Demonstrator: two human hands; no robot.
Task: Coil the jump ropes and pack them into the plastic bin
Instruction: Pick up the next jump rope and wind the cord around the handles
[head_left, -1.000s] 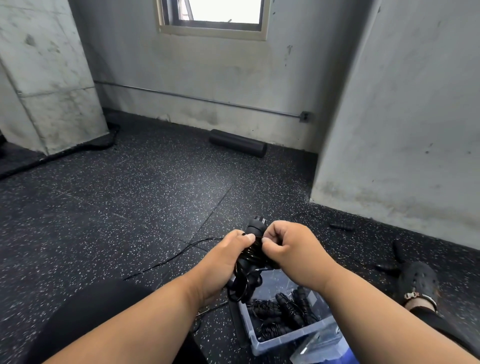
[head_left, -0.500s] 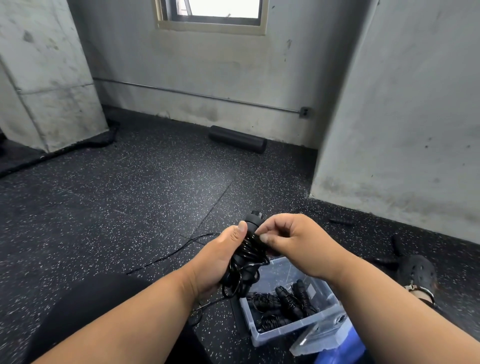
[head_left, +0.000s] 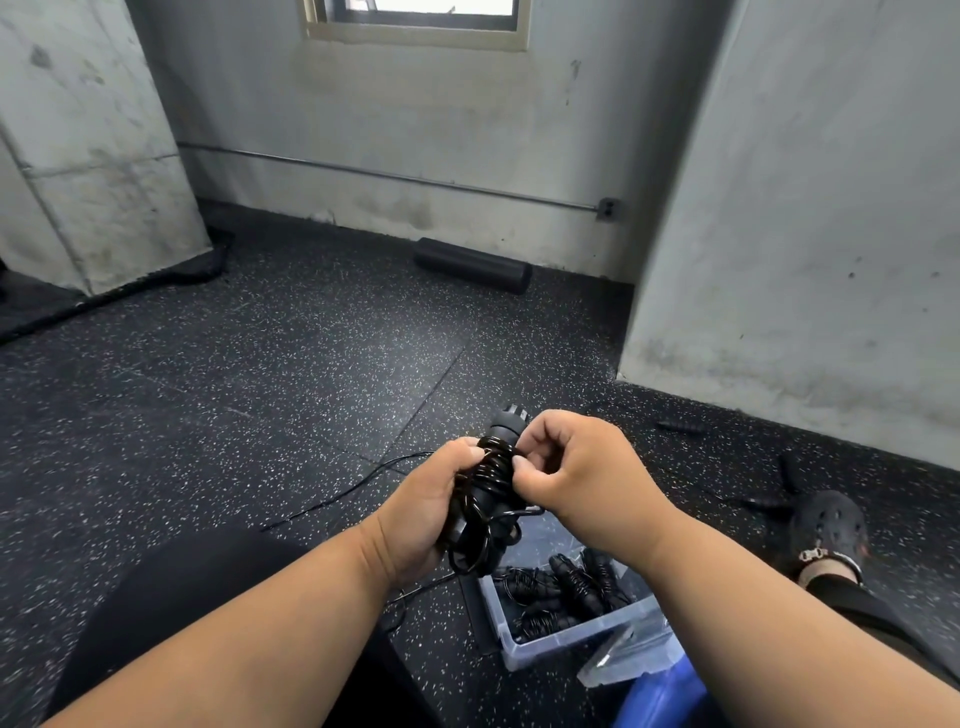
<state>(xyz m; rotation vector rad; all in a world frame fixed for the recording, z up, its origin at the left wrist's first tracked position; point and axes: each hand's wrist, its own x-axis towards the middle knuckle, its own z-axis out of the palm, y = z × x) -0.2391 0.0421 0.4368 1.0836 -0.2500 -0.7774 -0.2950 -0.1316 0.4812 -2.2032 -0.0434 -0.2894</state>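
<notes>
1. Head view, the hold. The left hand (head_left: 423, 512) has its fingers curled round the jump rope (head_left: 485, 493) — black handles with thin cord wound about them, held upright in the air above the near end of the plastic bin (head_left: 571, 631). The right hand (head_left: 576, 467) pinches the cord at the top of the winding, thumb and forefinger pressed together, remaining fingers curled in.

2. Head view, loose cord. Several loops hang slack below the left hand, and a tail of cord (head_left: 353, 486) runs away across the floor (head_left: 260, 389) to the left. Risk: if the pinch slips before the end is tucked, the upper turns will likely spring off the handles. The tail may also drag or catch as it is drawn in.

3. Head view, the bin. It sits on the floor by the person's right leg and already holds other coiled ropes (head_left: 566, 587). Risk: slack loops could snag those ropes or the rim when the bundle goes in — a loose coil may tangle with them.
</notes>
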